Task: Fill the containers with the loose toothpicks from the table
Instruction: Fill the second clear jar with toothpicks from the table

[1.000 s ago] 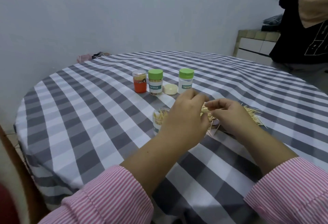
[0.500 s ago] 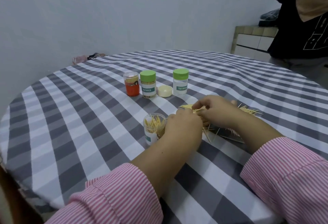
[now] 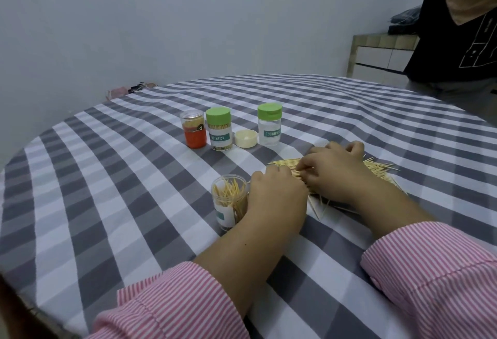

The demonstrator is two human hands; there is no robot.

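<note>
The loose toothpicks [image 3: 376, 168] lie in a pile on the checked counter [image 3: 107, 204], mostly under and behind the right hand [image 3: 341, 172]. That hand rests on top of the pile with its fingers curled down over a neat bundle of sticks, gripping it; the bundle's ends stick out toward the left hand [image 3: 277, 196]. The left hand sits just beside the bundle, its curled fingertips touching the near ends of the sticks; whether it pinches any cannot be told. Touching its left side stands the open container [image 3: 230, 201], upright and partly filled with toothpicks. Farther back stand an orange jar [image 3: 193, 129], two green-capped containers [image 3: 218, 129] [image 3: 269, 124] and a loose cream lid [image 3: 245, 138] between them.

Compared with half a second ago, the right hand has lowered flatter onto the pile, and the left hand has shifted slightly toward the bundle, staying beside the open container.
</note>
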